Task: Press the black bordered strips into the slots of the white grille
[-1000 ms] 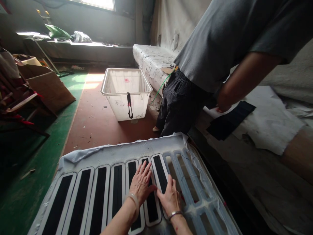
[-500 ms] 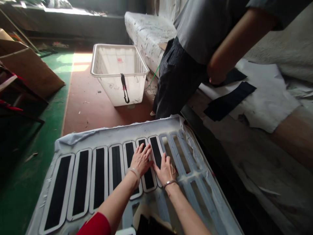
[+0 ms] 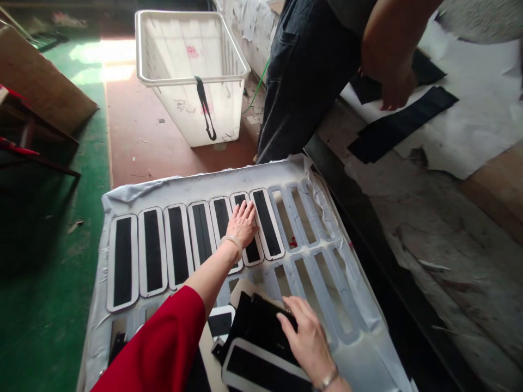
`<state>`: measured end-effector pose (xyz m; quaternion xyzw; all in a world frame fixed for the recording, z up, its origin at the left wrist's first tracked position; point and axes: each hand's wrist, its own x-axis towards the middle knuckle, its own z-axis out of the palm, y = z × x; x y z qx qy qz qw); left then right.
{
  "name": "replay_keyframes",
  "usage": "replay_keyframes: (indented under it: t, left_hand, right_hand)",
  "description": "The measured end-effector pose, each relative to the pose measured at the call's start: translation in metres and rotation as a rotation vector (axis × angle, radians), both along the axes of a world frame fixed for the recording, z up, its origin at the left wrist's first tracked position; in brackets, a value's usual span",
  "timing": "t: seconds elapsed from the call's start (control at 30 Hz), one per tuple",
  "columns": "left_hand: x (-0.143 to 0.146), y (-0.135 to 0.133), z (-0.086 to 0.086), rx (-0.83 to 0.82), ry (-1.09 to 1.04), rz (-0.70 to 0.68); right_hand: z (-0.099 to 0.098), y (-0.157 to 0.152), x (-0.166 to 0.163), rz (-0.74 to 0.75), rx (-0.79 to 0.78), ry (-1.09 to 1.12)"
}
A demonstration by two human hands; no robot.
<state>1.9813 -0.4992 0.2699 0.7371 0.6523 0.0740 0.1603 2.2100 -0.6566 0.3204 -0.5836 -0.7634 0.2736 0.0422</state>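
My left hand (image 3: 244,224) lies flat with its fingers stretched over a white-rimmed black strip (image 3: 252,251) in the upper row on a slotted, cloth-edged board (image 3: 204,183). Right beside its fingers is another such strip (image 3: 267,223), the last in the row. Fingers apart and curved, my right hand (image 3: 308,338) hovers by a pile of black pieces (image 3: 258,317) near the board's front. On that pile a loose white-rimmed strip (image 3: 265,370) shows. I cannot tell whether my right fingertips touch the pile.
Bare slots (image 3: 304,283) fill the board's right side. A white plastic bin (image 3: 196,103) with a black strap stands behind it. To the right, a co-worker's hand (image 3: 398,87) is over black sheets (image 3: 402,125) on another table.
My right hand has left the last strip in the row and come down toward the pile in front. My left hand stays on the row. The view has tilted downward.
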Motion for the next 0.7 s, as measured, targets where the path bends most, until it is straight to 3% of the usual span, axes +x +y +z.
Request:
replay_keyframes:
  t: [0.13,0.27,0.4,0.5,0.7]
  left_hand:
    - [0.001,-0.001,0.001,-0.009,-0.012,-0.007]
    - [0.001,-0.001,0.001,-0.020,-0.053,0.011]
    - [0.005,-0.012,0.015,-0.026,-0.150,0.047]
    - [0.007,-0.042,0.038,-0.045,-0.289,0.062]
    - [0.002,-0.149,0.076,-0.323,-0.693,-0.055]
  right_hand:
    - [-0.017,-0.058,0.024,-0.008,-0.045,-0.097]
    - [-0.030,-0.054,0.018,-0.052,-0.058,-0.162]
    - [-0.025,-0.047,0.007,-0.053,-0.019,-0.151]
    - [-0.016,-0.060,0.010,-0.071,0.007,-0.027]
    - [0.010,-0.077,0.046,-0.332,-0.182,0.325]
